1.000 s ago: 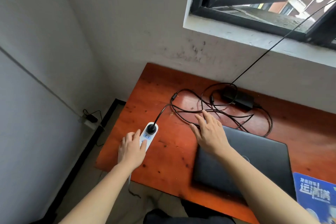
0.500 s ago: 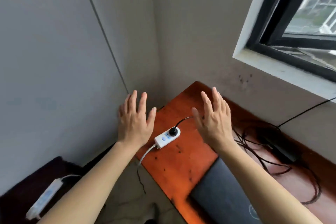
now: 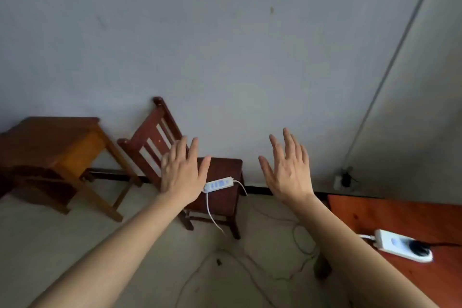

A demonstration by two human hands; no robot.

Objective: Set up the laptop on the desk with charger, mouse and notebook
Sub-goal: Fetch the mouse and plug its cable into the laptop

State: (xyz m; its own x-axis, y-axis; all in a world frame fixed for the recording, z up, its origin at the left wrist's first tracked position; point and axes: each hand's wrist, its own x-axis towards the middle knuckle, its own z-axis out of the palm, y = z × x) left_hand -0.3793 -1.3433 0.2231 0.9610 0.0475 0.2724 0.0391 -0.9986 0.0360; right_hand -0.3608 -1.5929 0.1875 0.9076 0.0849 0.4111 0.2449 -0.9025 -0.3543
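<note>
Head view: left grip point(image 3: 183, 172) and right grip point(image 3: 287, 172) spread wide, empty. Charger plug point(image 3: 418, 249) sits down-right of the right grip, in the bench point(image 3: 390, 210) power strip point(image 3: 392, 242) — probably light and stiff, so grab its body, not the cord.

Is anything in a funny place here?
Yes. A white power strip lies on the seat of the wooden chair, an odd place for it, and its cord dangles off the front edge. Thin cables also sprawl loose across the floor, easy to trip on.
</note>
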